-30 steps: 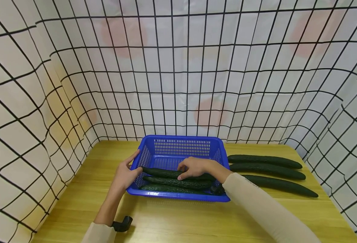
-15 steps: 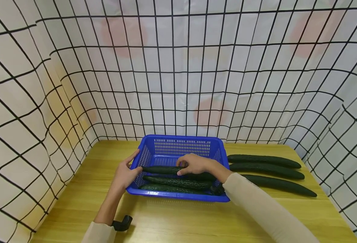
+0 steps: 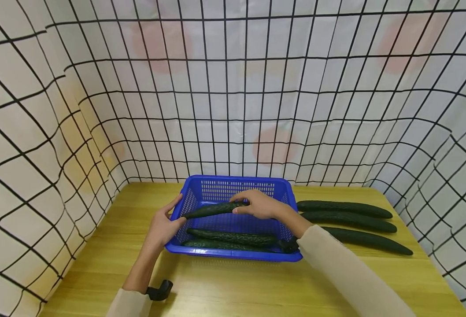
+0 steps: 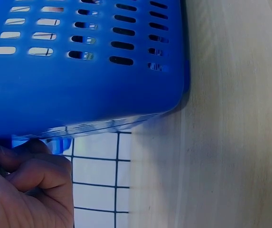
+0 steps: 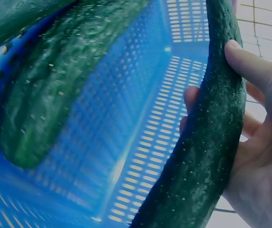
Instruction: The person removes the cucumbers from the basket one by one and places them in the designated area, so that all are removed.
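Observation:
My right hand (image 3: 258, 204) grips a dark green cucumber (image 3: 213, 210), raised over the floor of a blue plastic basket (image 3: 217, 252). In the right wrist view, the thumb lies on one side of that cucumber (image 5: 211, 123) and fingertips show past the other. Its left end is near my left thumb in the head view. My left hand (image 3: 163, 226) holds the basket's left rim; the left wrist view shows its curled fingers (image 4: 41, 173) at the rim. Two more cucumbers, one of them bumpy (image 3: 233, 237), lie along the basket's front wall.
Three cucumbers lie side by side right of the basket: a back one (image 3: 344, 208), a middle one (image 3: 349, 221) and a front one (image 3: 369, 241). The wooden table (image 3: 225, 286) is bounded by white walls with black grid netting (image 3: 233, 105). A black wrist mount (image 3: 160, 291) is on my left wrist.
My right hand has lifted the rearmost cucumber in the basket up and away from the other two, tilting its right end higher. My left hand has stayed at the rim.

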`<state>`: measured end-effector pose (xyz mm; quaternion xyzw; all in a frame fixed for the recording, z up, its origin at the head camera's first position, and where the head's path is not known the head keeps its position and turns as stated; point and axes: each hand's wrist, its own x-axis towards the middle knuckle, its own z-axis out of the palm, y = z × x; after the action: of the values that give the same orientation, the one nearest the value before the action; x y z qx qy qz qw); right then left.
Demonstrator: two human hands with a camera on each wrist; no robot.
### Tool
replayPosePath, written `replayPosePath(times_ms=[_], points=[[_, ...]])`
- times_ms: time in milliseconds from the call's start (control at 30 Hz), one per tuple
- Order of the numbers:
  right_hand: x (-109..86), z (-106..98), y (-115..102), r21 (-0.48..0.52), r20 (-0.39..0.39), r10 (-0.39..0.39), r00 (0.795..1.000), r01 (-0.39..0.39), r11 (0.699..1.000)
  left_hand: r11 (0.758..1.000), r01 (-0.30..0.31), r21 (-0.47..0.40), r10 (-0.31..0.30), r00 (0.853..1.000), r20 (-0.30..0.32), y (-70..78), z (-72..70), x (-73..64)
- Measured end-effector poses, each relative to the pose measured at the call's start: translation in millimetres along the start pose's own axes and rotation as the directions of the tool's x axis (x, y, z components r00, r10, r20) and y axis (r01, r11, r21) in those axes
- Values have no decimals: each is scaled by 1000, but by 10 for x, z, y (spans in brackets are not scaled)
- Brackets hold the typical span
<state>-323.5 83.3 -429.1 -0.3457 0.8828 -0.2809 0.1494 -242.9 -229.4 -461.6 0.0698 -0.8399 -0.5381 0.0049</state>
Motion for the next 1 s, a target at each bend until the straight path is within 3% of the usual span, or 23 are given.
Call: replayPosePath(times_ms=[467,633,1000], points=[[-331,-388,-263,-68,-165,-54,985,43,997,1000,-5,-17,5,1000,4,-4,0,11],[-517,-474,-199,-91,-227,-90,970,71,993,999,-8,-41,9,1000,17,-3,0,13],[-1002,-582,102,-46,-285,-21,958,8,999,993,16,-118,-11,999,38,-6,3,-1]])
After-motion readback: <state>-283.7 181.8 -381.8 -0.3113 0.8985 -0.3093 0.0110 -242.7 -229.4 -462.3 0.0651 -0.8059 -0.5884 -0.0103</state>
